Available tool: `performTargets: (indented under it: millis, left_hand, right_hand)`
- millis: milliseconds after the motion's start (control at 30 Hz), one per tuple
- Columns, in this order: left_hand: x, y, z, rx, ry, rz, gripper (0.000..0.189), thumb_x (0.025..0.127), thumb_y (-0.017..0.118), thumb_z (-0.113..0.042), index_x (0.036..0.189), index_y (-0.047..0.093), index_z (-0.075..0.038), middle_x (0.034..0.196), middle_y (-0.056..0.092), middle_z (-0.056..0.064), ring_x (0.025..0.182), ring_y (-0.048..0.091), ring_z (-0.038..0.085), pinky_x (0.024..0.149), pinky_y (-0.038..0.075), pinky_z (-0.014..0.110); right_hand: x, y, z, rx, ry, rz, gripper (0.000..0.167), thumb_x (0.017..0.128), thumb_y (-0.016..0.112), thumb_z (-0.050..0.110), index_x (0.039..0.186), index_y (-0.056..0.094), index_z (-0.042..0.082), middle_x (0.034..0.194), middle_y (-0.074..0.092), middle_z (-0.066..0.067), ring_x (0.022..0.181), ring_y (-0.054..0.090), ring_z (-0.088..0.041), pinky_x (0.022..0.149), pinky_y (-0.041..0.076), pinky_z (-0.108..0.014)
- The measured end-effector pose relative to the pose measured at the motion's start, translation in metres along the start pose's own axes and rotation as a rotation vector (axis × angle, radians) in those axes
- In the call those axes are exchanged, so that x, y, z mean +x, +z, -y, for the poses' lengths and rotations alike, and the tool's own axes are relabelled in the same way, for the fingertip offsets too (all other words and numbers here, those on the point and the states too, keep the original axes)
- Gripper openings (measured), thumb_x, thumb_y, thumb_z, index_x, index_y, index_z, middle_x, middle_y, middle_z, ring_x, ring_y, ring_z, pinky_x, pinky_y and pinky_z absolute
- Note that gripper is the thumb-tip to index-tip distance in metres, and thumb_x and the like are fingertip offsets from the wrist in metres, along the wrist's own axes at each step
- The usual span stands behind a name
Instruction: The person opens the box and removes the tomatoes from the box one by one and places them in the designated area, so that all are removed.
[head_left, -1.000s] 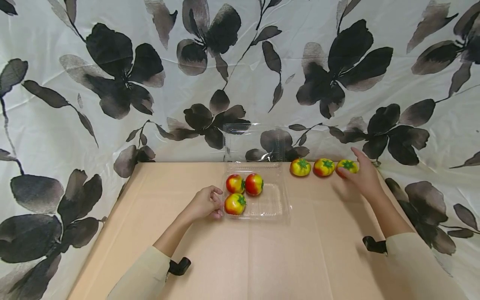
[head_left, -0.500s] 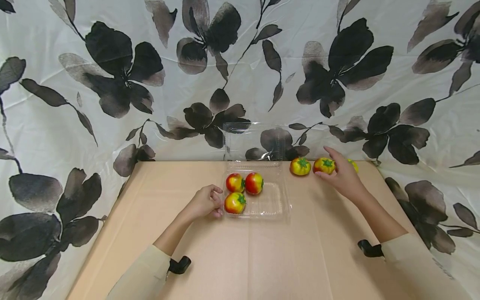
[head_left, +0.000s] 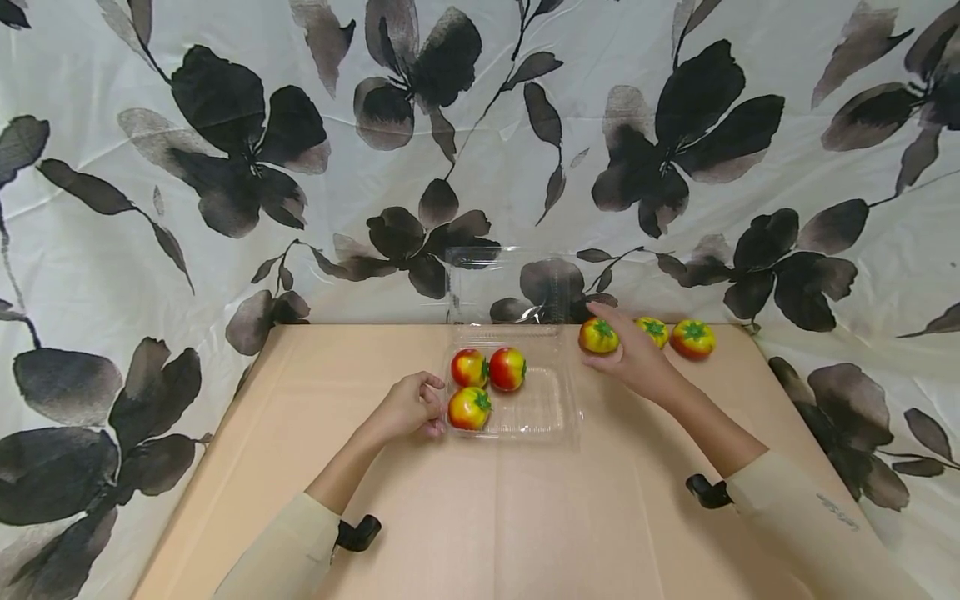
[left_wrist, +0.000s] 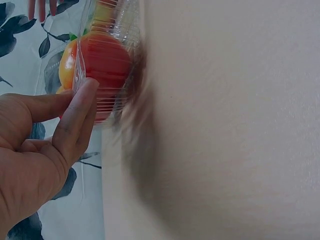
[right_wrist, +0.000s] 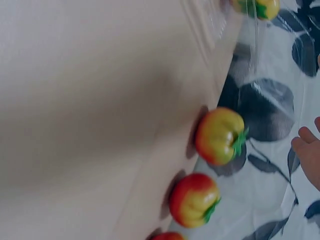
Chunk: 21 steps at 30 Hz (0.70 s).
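Observation:
A clear plastic clamshell box (head_left: 536,408) lies with its lid (head_left: 510,287) raised at the back. Inside, three red-and-yellow tomatoes (head_left: 470,408) with green tops sit on the left side. My left hand (head_left: 408,407) pinches the box's left rim between thumb and fingers, as the left wrist view shows. Right of the box, three more tomatoes stand in a row. My right hand (head_left: 633,354) hovers with spread thumb and fingers about the row's leftmost tomato (head_left: 598,336), partly covering the middle tomato (head_left: 652,331). In the right wrist view the fingers (right_wrist: 305,142) look apart from the tomatoes.
The rightmost tomato (head_left: 693,339) stands near the back right corner of the tan table (head_left: 450,517). A white cloth with dark flowers (head_left: 525,125) hangs behind the table's back edge. A black strap end (head_left: 358,533) juts out at each sleeve.
My right hand has moved left along the row, from the rightmost tomato past the middle one to the leftmost. The tomatoes, the box and my left hand have stayed in place.

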<state>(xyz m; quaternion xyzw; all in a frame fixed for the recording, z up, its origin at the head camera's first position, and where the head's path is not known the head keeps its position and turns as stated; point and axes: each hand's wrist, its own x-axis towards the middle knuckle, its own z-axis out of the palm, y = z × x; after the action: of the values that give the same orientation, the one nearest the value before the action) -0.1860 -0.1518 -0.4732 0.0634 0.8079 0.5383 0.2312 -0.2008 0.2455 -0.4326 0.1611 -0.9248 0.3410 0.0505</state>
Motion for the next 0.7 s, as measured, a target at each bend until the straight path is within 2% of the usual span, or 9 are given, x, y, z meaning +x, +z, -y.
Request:
performTargets:
  millis: [133,300,433,700]
  left_hand:
    - [-0.001,0.0,-0.001,0.005,0.002,-0.008,0.038,0.094,0.062,0.008,0.131,0.052,0.009,0.087,0.066,0.017,0.06,0.071,0.021,0.062,0.066,0.043]
    - [0.0,0.0,0.0,0.006,0.001,-0.006,0.038,0.094,0.063,0.007,0.13,0.052,0.009,0.087,0.066,0.016,0.06,0.072,0.021,0.063,0.066,0.043]
    - [0.0,-0.001,0.001,0.007,0.0,-0.007,0.038,0.094,0.063,0.007,0.13,0.052,0.009,0.088,0.066,0.017,0.06,0.072,0.022,0.062,0.066,0.042]
    - [0.0,-0.001,0.0,0.011,0.003,-0.007,0.037,0.095,0.063,0.007,0.13,0.052,0.009,0.087,0.066,0.017,0.059,0.071,0.021,0.063,0.066,0.044]
  right_hand:
    - [0.002,0.015,0.008,-0.005,-0.024,0.051,0.086,0.085,0.086,0.026,0.158,0.041,0.016,0.161,0.041,-0.016,0.149,0.038,-0.04,0.12,0.036,-0.065]
    - [0.006,0.032,0.018,-0.048,-0.095,0.101,0.084,0.084,0.087,0.03,0.155,0.045,0.017,0.153,0.047,-0.015,0.141,0.046,-0.037,0.115,0.043,-0.064]
    - [0.013,0.046,0.024,-0.094,-0.145,0.145,0.082,0.083,0.087,0.033,0.153,0.047,0.017,0.153,0.047,-0.012,0.143,0.043,-0.034,0.118,0.042,-0.06]
    - [0.028,0.074,0.032,-0.114,-0.209,0.217,0.08,0.08,0.09,0.024,0.15,0.052,0.014,0.15,0.049,-0.01,0.141,0.046,-0.033,0.117,0.046,-0.055]
